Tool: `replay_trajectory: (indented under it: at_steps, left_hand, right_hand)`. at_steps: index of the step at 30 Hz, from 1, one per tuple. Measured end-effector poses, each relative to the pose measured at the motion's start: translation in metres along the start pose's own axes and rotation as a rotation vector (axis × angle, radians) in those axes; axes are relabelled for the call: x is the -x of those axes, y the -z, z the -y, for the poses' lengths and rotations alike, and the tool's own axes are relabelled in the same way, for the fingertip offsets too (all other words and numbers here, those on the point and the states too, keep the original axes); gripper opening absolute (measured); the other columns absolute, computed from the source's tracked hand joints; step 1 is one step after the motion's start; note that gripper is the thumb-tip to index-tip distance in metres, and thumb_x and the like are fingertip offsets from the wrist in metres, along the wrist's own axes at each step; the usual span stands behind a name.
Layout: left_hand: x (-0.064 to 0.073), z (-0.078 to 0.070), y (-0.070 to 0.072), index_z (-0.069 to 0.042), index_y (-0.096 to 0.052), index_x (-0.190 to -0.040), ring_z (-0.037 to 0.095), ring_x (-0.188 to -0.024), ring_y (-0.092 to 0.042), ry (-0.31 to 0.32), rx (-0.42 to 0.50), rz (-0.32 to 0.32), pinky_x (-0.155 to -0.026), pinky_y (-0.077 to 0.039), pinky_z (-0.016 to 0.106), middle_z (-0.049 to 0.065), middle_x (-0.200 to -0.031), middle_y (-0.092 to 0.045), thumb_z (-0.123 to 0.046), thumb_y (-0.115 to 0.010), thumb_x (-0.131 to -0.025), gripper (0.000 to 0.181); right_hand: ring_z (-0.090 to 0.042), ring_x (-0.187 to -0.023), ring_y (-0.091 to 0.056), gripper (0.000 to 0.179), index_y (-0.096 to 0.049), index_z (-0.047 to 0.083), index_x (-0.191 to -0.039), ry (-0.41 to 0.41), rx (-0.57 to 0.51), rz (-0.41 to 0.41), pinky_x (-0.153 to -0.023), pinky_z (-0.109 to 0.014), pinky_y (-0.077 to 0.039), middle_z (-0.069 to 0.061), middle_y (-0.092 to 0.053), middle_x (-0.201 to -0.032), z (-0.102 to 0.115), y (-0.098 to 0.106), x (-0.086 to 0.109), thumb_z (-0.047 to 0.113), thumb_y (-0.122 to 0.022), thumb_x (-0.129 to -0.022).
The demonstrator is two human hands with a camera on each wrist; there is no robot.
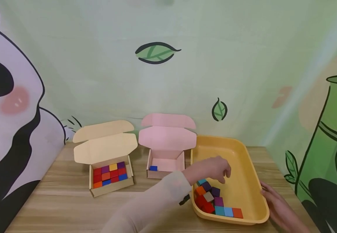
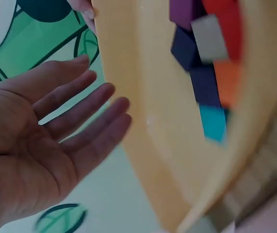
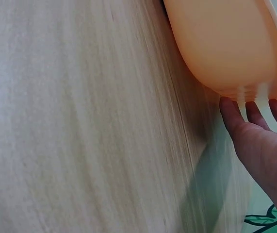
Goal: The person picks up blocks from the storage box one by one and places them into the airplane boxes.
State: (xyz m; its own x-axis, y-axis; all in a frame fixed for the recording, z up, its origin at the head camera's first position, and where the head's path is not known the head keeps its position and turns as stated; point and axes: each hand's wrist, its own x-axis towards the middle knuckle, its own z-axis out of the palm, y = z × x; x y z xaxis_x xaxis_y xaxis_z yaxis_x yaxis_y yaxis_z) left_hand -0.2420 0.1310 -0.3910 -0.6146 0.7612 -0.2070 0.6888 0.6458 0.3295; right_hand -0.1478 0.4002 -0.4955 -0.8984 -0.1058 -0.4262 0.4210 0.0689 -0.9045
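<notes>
Above the yellow tray (image 1: 232, 155), my left hand (image 2: 56, 116) is held with its fingers loosely extended, nothing in them. Several coloured blocks (image 1: 218, 201) lie bunched in the near left part of the tray, among them red, orange, purple and blue ones and a whitish one (image 2: 210, 39). My right hand (image 1: 276, 204) holds the tray's right side. In the right wrist view its fingertips (image 3: 228, 104) press the outer wall, with the thumb up at the rim.
A tan open box (image 1: 110, 191) packed with rows of coloured blocks stands at the left on the wooden table (image 1: 60, 200). Between it and the tray is a pink open box (image 1: 168, 155) holding one blue block (image 1: 153, 168). A printed cloth backdrop (image 1: 104, 81) rises behind.
</notes>
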Motion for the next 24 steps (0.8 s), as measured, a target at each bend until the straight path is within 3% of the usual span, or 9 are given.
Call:
replay_trajectory:
  at_steps: [5, 7, 11, 16, 20, 24]
  left_hand:
    - [-0.029, -0.026, -0.008, -0.024, -0.077, -0.109, 0.004, -0.086, -0.058, 0.096, 0.078, 0.007, -0.071, -0.047, 0.018, -0.015, -0.106, -0.068, -0.024, -0.084, -0.085, 0.025]
    - [-0.037, -0.036, -0.012, -0.024, -0.076, -0.110, 0.005, -0.083, -0.058, 0.114, 0.122, 0.038, -0.070, -0.048, 0.021, -0.015, -0.104, -0.066, -0.023, -0.084, -0.085, 0.026]
    - [-0.045, -0.049, -0.027, -0.022, -0.076, -0.104, 0.009, -0.078, -0.061, 0.149, 0.200, 0.191, -0.069, -0.053, 0.025, -0.012, -0.092, -0.063, -0.020, -0.085, -0.083, 0.023]
    - [-0.049, -0.053, -0.047, -0.019, -0.071, -0.087, 0.016, -0.078, -0.065, 0.246, 0.273, 0.369, -0.069, -0.056, 0.029, -0.005, -0.081, -0.062, -0.019, -0.086, -0.082, 0.016]
    - [-0.050, -0.058, -0.055, -0.019, -0.072, -0.080, 0.016, -0.071, -0.065, 0.256, 0.211, 0.425, -0.062, -0.055, 0.028, -0.004, -0.077, -0.063, -0.025, -0.088, -0.080, 0.017]
    - [-0.052, -0.064, -0.054, -0.019, -0.074, -0.078, 0.015, -0.070, -0.065, 0.226, 0.100, 0.429, -0.060, -0.053, 0.026, -0.006, -0.078, -0.066, -0.023, -0.089, -0.078, 0.016]
  right_hand:
    - [-0.006, -0.120, -0.051, 0.071, 0.006, 0.009, -0.163, 0.016, -0.019, 0.000, -0.100, -0.037, -0.049, -0.023, -0.002, -0.166, 0.001, 0.002, 0.001, 0.035, -0.037, -0.111]
    - [-0.007, -0.121, -0.050, 0.071, 0.006, 0.010, -0.163, 0.019, -0.025, 0.010, -0.100, -0.038, -0.049, -0.022, -0.001, -0.166, 0.001, 0.001, 0.001, 0.034, -0.037, -0.111]
    - [-0.009, -0.126, -0.048, 0.070, 0.005, 0.011, -0.163, 0.020, -0.036, 0.031, -0.101, -0.039, -0.049, -0.021, -0.001, -0.167, 0.002, -0.001, 0.001, 0.033, -0.037, -0.111]
    - [-0.012, -0.131, -0.043, 0.072, 0.004, 0.010, -0.163, 0.013, -0.010, 0.010, -0.101, -0.034, -0.048, -0.022, -0.001, -0.167, 0.003, -0.001, 0.000, 0.034, -0.039, -0.110]
    - [-0.021, -0.139, -0.035, 0.072, 0.004, 0.010, -0.163, 0.004, 0.008, -0.001, -0.101, -0.033, -0.047, -0.022, -0.001, -0.167, 0.003, -0.001, 0.001, 0.034, -0.039, -0.110]
    - [-0.024, -0.142, -0.032, 0.072, 0.003, 0.010, -0.163, 0.004, 0.004, -0.001, -0.102, -0.034, -0.047, -0.022, -0.001, -0.167, 0.002, -0.001, 0.002, 0.034, -0.040, -0.110]
